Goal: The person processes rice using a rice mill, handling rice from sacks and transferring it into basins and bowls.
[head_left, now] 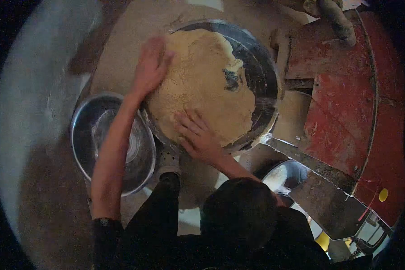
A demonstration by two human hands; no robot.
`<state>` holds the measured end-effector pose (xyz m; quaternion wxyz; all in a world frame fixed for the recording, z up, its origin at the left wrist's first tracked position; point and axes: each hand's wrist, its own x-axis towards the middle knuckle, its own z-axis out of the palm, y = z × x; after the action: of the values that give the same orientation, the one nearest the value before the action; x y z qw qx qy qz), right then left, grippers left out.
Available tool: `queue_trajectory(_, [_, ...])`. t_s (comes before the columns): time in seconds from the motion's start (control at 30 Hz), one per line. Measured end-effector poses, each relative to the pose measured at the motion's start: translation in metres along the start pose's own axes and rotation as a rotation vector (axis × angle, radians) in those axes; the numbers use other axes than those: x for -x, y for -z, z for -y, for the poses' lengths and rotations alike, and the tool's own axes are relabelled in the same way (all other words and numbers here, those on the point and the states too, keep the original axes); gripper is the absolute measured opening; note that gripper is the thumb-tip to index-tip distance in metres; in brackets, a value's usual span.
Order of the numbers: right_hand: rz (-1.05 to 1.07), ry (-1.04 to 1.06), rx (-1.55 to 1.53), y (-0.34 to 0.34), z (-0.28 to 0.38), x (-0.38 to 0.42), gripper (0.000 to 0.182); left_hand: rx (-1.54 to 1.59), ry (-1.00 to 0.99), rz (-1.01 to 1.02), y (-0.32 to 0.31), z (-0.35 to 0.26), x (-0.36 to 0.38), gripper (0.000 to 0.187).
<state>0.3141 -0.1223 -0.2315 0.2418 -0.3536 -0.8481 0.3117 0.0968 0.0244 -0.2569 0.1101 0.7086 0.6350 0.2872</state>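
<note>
Head view: the tan dough (207, 85) lies spread in the round pan (267, 83). The left hand (153, 65), blurred, rests at its left edge, fingers extended; the right hand (198, 137) lies open on its near part. Beside the pan, a metal bowl (104, 105); opposite, a red panel (337, 117).
</note>
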Motion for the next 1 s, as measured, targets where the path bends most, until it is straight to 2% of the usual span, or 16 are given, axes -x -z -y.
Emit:
queue_trajectory(0.07, [0.111,-0.101,0.172,0.011,-0.010,0.007,0.045,-0.047,-0.150,0.119,-0.012,-0.002,-0.009,0.064])
queue_trajectory(0.13, [-0.170,-0.263,0.277,0.018,-0.039,0.001,0.050,-0.019,-0.155,0.155,-0.019,-0.015,-0.005,0.066])
queue_trajectory(0.2, [-0.142,-0.578,0.419,0.049,-0.061,-0.011,0.053,0.008,-0.169,0.191,-0.020,-0.026,-0.002,0.067])
queue_trajectory(0.27, [-0.422,-0.885,0.622,0.030,-0.121,0.005,0.050,-0.020,-0.131,0.235,-0.020,-0.035,0.001,0.068])
queue_trajectory(0.3, [-0.428,-0.887,0.622,0.019,-0.153,0.018,0.050,-0.021,-0.137,0.235,-0.021,-0.037,0.000,0.068])
queue_trajectory(0.37, [-0.292,-1.013,-0.232,-0.002,-0.196,0.038,0.054,-0.096,-0.170,0.231,-0.025,-0.035,0.004,0.067])
queue_trajectory(0.47, [-0.357,-1.274,-0.317,-0.012,-0.126,0.004,0.053,-0.069,-0.200,0.175,-0.032,-0.027,0.006,0.059])
queue_trajectory(0.5, [-0.353,-1.269,-0.315,-0.022,-0.122,0.001,0.053,-0.071,-0.195,0.170,-0.030,-0.027,0.006,0.059])
queue_trajectory(0.57, [-0.452,-1.202,-0.713,-0.042,-0.120,0.003,0.052,0.106,-0.104,0.251,-0.023,-0.028,0.009,0.050])
queue_trajectory(0.7, [-0.499,-1.062,-0.742,-0.015,-0.058,-0.019,0.046,0.273,-0.012,0.274,-0.008,-0.028,0.019,0.046])
queue_trajectory(0.77, [-0.453,-0.705,-0.377,-0.010,-0.041,-0.021,0.049,0.057,-0.090,0.041,-0.001,-0.032,0.032,0.040])
queue_trajectory(0.8, [-0.454,-0.706,-0.381,-0.011,-0.033,-0.019,0.049,0.055,-0.092,0.044,0.003,-0.036,0.038,0.040])
queue_trajectory(0.87, [-0.118,-0.505,-0.202,-0.013,-0.020,-0.013,0.047,0.442,0.188,0.005,0.011,-0.047,0.053,0.040])
queue_trajectory(0.9, [-0.121,-0.508,-0.204,-0.010,-0.015,-0.010,0.047,0.441,0.186,0.009,0.015,-0.054,0.061,0.040])
queue_trajectory(0.97, [-0.114,-0.139,-0.042,-0.002,-0.012,-0.005,0.046,0.384,0.202,0.074,0.021,-0.068,0.077,0.045])
queue_trajectory(1.0, [-0.114,-0.137,-0.045,0.001,-0.018,0.000,0.046,0.381,0.202,0.074,0.020,-0.076,0.086,0.045])
